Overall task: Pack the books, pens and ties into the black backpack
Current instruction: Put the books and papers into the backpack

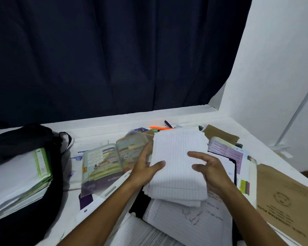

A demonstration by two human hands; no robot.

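Observation:
The black backpack lies open at the left with a stack of books inside its mouth. In the middle, my left hand grips the left edge of a lined white notebook, thumb on top of the page. My right hand hovers over the notebook's right side with fingers spread and loosely bent, holding nothing. An open colourful textbook lies just left of my left hand. An orange pen and a dark purple pen lie at the back.
More lined notebooks are piled under and in front of my hands. Brown-covered books lie at the right and back right. A purple-paged book lies right of the notebook. A dark curtain hangs behind the white table.

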